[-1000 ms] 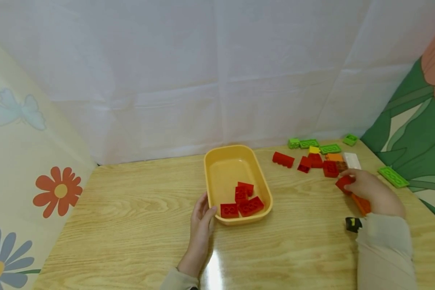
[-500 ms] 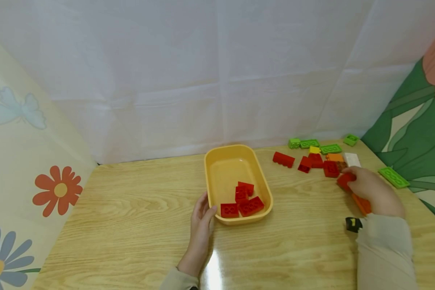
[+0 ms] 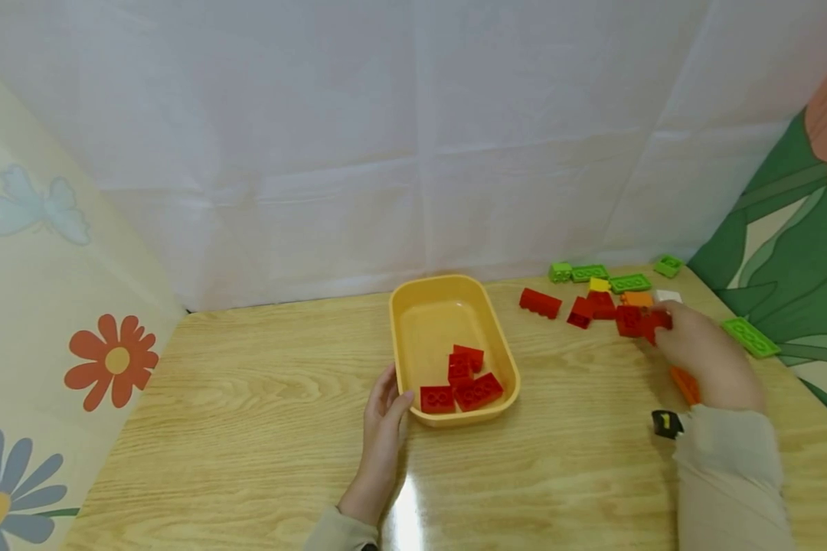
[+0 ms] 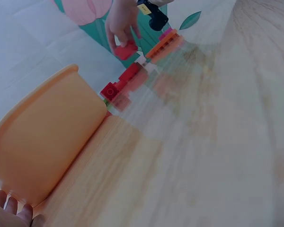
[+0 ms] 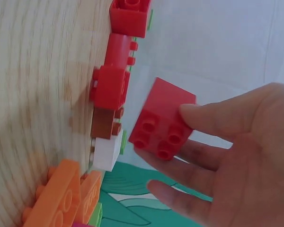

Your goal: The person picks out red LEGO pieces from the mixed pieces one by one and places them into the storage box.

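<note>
In the head view my right hand pinches a red toy building brick between thumb and fingers. The right wrist view shows that brick raised off the table, its round studs facing the camera. Behind it lie other red bricks, a brown brick and a white brick. My left hand grips the near left corner of a yellow plastic tray, thumb at the rim and fingers along the outer side. Several red bricks lie in the tray's near end.
Green bricks and a yellow brick lie near the white cloth at the back. A long red brick sits right of the tray. An orange brick and a small black piece lie by my right forearm.
My right hand has lifted the red brick away from beside the orange brick and moved it slightly back, toward the other red bricks. The left hand and tray stay where they were.
</note>
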